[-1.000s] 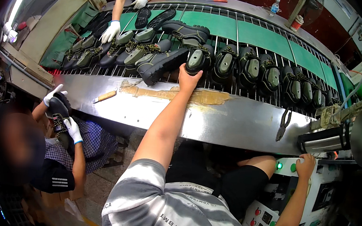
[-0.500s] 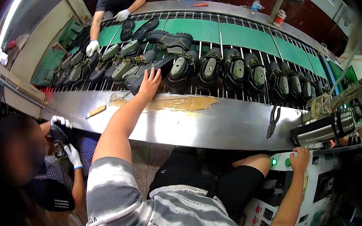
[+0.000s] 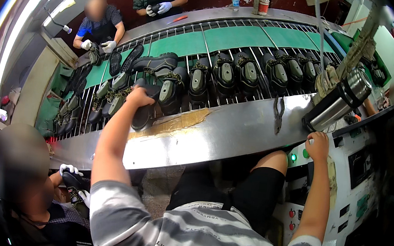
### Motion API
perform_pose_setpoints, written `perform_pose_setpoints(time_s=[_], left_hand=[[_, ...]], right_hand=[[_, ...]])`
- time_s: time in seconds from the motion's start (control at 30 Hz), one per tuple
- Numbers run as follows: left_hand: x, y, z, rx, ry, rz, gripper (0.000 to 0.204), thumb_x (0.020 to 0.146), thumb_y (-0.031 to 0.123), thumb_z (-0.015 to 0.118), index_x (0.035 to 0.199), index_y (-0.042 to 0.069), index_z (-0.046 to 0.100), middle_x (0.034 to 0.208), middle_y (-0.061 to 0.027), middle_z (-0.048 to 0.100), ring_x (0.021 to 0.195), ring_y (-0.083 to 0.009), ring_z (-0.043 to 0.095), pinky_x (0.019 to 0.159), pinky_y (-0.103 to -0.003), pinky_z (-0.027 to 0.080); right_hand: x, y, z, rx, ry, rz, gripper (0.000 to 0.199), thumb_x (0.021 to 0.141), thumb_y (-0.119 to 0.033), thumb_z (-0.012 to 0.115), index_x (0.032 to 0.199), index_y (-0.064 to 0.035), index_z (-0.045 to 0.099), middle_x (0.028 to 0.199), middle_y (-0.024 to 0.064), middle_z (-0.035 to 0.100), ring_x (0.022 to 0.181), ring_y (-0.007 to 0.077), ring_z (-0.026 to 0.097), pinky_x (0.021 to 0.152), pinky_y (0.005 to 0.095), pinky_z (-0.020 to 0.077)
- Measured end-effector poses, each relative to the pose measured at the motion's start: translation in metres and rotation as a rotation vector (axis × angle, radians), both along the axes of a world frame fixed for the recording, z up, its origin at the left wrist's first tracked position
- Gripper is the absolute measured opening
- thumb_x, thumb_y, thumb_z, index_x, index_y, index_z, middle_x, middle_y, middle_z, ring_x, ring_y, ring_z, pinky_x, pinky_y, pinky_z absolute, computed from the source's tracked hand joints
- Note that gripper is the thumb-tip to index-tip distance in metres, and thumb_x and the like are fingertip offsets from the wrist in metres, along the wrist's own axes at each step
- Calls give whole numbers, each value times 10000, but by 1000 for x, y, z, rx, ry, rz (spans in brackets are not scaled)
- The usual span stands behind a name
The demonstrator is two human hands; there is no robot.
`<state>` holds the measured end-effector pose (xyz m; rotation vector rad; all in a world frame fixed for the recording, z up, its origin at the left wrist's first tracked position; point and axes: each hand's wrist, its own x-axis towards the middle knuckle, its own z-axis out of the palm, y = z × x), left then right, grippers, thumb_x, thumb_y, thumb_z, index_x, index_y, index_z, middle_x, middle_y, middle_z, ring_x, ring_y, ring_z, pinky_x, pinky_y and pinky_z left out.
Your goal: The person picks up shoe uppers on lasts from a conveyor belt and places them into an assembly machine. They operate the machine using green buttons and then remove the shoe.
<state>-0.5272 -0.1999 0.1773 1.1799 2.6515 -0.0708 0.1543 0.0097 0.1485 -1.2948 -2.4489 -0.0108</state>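
Note:
My left hand (image 3: 139,97) is closed over a dark shoe (image 3: 144,116) at the near edge of the roller conveyor. The shoe lies with its sole partly turned up, one end over the metal ledge. Right beside it, a black-and-grey shoe (image 3: 171,90) with yellow-flecked laces stands in the row. At the right, my right hand (image 3: 317,145) is curled at the top edge of a white control box (image 3: 338,184), beside a green button (image 3: 305,154). Whatever its fingers hold, if anything, is hidden.
More shoes (image 3: 224,74) line the conveyor, with a green belt (image 3: 224,39) behind. Pliers (image 3: 278,115) and a steel flask (image 3: 339,101) sit on the metal ledge (image 3: 224,130). Gloved co-workers handle shoes across the conveyor and at the lower left (image 3: 74,189).
My left hand has gone from lying spread on the dark shoe to gripping it, and the shoe has turned. A co-worker across the conveyor has lifted a shoe. The view has shifted.

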Motion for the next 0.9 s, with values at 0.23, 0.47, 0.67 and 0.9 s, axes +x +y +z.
perform_pose_setpoints(time_s=[0.23, 0.47, 0.67, 0.9], left_hand=[[47, -196, -33, 1118, -1517, 303, 653, 806, 352, 559, 1354, 10, 460, 1271, -216, 551, 1097, -330, 604, 932, -435, 507], [228, -166, -130, 1500, -2225, 336, 793, 783, 499, 596, 1401, 38, 413, 1351, -221, 498, 1198, -396, 527, 952, -535, 487], [343, -22, -13, 772, -2606, 25, 640, 906, 427, 568, 1405, 57, 417, 1392, -152, 481, 1227, -333, 507, 1003, -492, 442], [368, 85, -15, 626, -1403, -470, 213, 899, 152, 615, 1001, -27, 667, 808, -40, 641, 740, -121, 594, 699, -260, 484]], right_hand=[[-3, -26, -2, 39, 380, -66, 114, 705, -45, 658, 812, -60, 624, 874, 90, 614, 918, 278, 582, 932, 381, 438], [-90, -138, -41, -728, 910, 196, 504, 762, -63, 688, 1247, -34, 554, 1127, 91, 599, 1047, 220, 568, 960, 352, 432], [-145, -144, 24, -1089, 1586, 729, 868, 866, -393, 647, 1508, -55, 171, 1304, 141, 506, 1191, 235, 486, 1053, 372, 338], [-16, -130, 69, -906, 2419, 785, 659, 845, -501, 572, 1341, -72, 505, 1333, 124, 550, 1220, 305, 523, 1074, 452, 380]])
